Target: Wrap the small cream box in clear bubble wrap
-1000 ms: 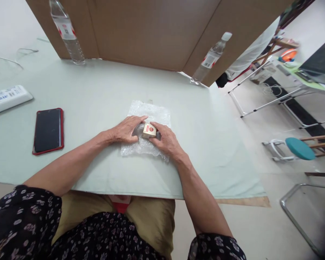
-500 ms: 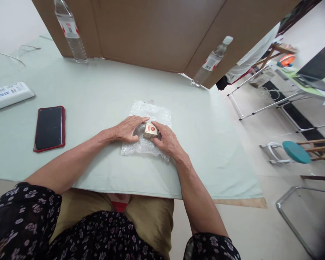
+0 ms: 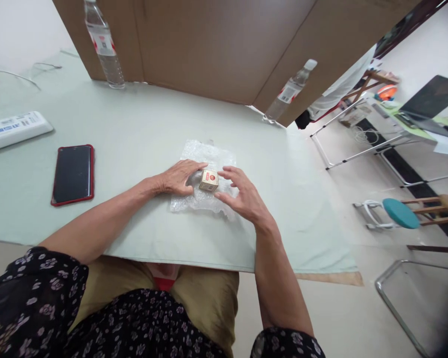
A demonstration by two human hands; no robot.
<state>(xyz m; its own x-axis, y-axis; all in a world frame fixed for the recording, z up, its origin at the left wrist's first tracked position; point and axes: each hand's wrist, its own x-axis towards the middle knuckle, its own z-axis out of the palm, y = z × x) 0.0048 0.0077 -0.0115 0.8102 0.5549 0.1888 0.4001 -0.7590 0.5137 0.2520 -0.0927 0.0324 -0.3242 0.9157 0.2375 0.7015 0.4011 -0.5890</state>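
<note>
A small tan box with a red label (image 3: 208, 180) stands on a sheet of bubble wrap (image 3: 205, 154) in the middle of the pale green table (image 3: 142, 129). My left hand (image 3: 177, 178) rests on the wrap at the box's left side, fingers curled against it. Just right of the box, my right hand (image 3: 243, 194) hovers with its fingers spread and apart from it.
A black phone in a red case (image 3: 73, 173) lies to the left, with a white power strip (image 3: 15, 130) beyond it. Two water bottles (image 3: 105, 44) (image 3: 289, 92) stand by a brown cardboard screen (image 3: 216, 44). A teal stool (image 3: 399, 213) and metal frames stand off the table's right edge.
My right hand has let go of the box, drawn back to the right and opened its fingers. The left hand stays against the box.
</note>
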